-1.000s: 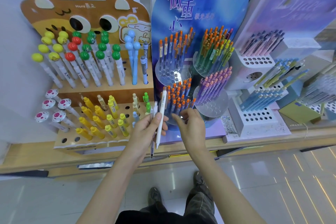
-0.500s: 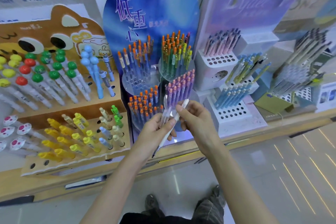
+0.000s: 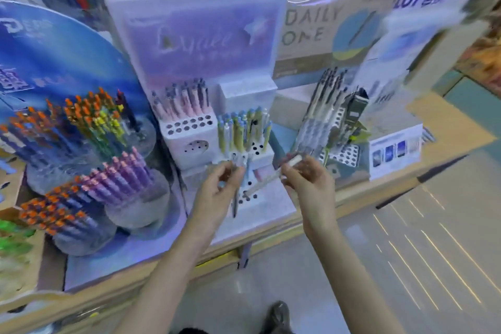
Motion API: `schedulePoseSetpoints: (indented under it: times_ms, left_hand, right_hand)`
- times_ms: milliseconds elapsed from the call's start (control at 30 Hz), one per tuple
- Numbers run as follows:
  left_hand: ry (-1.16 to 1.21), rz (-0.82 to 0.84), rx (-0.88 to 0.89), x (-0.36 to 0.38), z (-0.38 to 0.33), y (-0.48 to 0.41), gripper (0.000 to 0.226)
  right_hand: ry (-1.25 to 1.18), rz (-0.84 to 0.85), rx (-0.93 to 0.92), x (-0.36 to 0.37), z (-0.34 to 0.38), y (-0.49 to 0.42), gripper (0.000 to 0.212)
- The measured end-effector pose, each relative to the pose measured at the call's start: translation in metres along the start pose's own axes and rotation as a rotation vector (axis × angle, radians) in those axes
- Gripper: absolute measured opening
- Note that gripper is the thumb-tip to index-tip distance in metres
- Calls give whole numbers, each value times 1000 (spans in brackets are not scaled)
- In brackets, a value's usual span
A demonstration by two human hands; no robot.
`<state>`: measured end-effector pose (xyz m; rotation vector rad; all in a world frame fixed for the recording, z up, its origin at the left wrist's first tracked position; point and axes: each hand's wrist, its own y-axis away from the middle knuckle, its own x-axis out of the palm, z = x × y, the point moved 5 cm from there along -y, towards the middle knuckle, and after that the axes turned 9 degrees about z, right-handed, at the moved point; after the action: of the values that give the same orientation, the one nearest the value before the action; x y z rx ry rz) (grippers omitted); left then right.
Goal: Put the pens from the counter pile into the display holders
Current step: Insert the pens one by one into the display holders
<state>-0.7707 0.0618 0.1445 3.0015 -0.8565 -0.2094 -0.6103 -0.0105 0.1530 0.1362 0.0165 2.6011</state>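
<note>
A long wood-edged bench [image 3: 447, 130] runs across the shop, crowded with pen stands. A glossy pale floor [image 3: 406, 266] streaked with reflected light lies in front of it. Everything looks blurred. At the left a round blue board [image 3: 54, 62] stands over clear tubs of orange-, yellow- and purple-capped pens. In the middle rises a lilac backboard [image 3: 195, 43], with a tan "DAILY ONE" card [image 3: 309, 32] to its right.

Below the lilac board sits a stepped white display holder [image 3: 189, 141] pierced with round holes. It has pink pens on the upper tier and blue-and-yellow ones lower down. Both hands hover over its lowest step.

The left hand [image 3: 219, 192] has its fingers curled round a small bunch of pens [image 3: 238, 168], held upright with tips down. The right hand [image 3: 309, 184] pinches a single whitish pen [image 3: 267, 179] near its cap end. That pen slants down to the left, its tip just over the lowest holes. I cannot tell whether it sits in one.
</note>
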Motion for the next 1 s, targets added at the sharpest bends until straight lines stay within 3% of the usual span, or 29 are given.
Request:
schedulePoseSetpoints:
  times_ms: [100, 233, 367, 800, 1000]
  left_hand:
    - [8, -17, 59, 42, -19, -21, 14]
    - [46, -71, 99, 87, -29, -49, 12]
    - [-104, -61, 98, 123, -21, -72, 15]
    - [-262, -153, 58, 148, 23, -97, 16]
    - [-339, -214, -18, 165, 32, -100, 17]
  right_hand:
    - [110, -64, -26, -61, 5, -22, 23]
    - [186, -99, -24, -124, 7, -43, 12]
    - [201, -162, -11, -163, 0, -56, 22]
    - [193, -218, 14, -181, -12, -93, 20]
    - [155, -111, 29, -193, -8, -128, 6]
